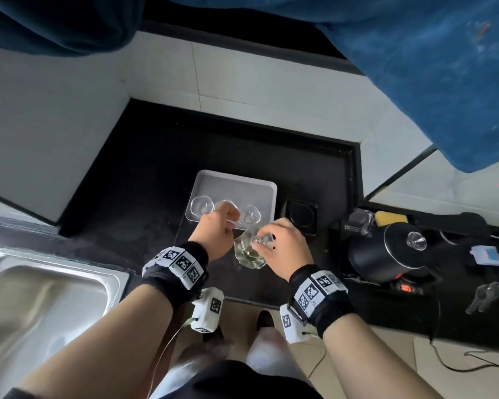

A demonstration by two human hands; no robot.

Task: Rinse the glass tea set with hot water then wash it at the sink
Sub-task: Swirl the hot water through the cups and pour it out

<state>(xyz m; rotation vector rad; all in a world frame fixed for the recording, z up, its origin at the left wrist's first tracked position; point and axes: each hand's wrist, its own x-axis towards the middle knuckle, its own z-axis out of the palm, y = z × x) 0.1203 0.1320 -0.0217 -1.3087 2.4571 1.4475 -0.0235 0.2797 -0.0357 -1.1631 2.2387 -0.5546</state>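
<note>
Wristbands (182, 262) nearest, strapped on both forearms and reaching out over the dark counter (156, 182). Lying unused at far left, steel sink (41, 298). Curling round the rim of the middle glass cup (224, 203) on the white tray (234, 182), left hand (213, 236) — grip partly hidden. Standing upright just right of that hand, glass teapot (247, 256), holding pale water. Pinching its lid knob (262, 240) from straight above, right hand (284, 246) — plainly the nearer one for lifting. Waiting well apart at right, black kettle (386, 254).
</note>
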